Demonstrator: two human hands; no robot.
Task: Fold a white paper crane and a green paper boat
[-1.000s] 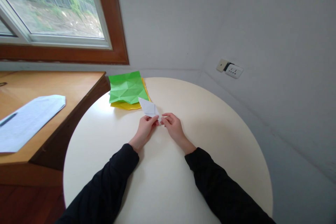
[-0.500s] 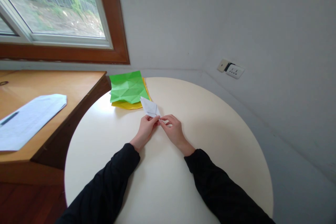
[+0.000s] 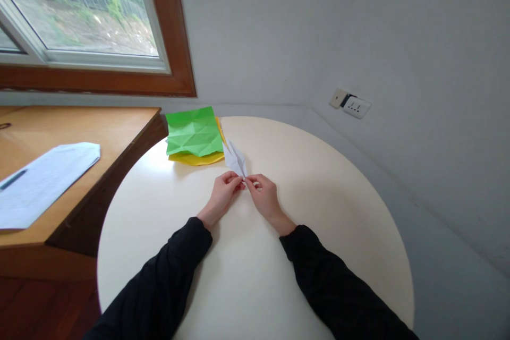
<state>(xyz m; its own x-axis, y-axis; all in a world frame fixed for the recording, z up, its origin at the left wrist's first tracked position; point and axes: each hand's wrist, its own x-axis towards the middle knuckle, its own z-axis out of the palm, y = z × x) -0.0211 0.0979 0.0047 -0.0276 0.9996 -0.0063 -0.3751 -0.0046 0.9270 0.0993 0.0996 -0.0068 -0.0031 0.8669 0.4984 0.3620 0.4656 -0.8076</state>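
A small folded white paper (image 3: 235,158) stands up from my fingers over the round cream table (image 3: 319,207). My left hand (image 3: 222,195) pinches its near tip from the left. My right hand (image 3: 263,195) pinches the same tip from the right, so the two hands touch at the paper. Its far point reaches toward a creased green sheet (image 3: 194,131) that lies on a yellow sheet (image 3: 197,158) at the table's far left edge. Both my sleeves are black.
A wooden desk (image 3: 99,127) adjoins the table on the left and carries a printed white sheet (image 3: 40,180) with a pen on it. A wood-framed window (image 3: 79,16) is above it. A wall socket (image 3: 354,106) sits on the grey wall at right.
The white paper has become narrower and more upright, its sides folded in, and its tip now points further away. My hands have drawn slightly closer together.
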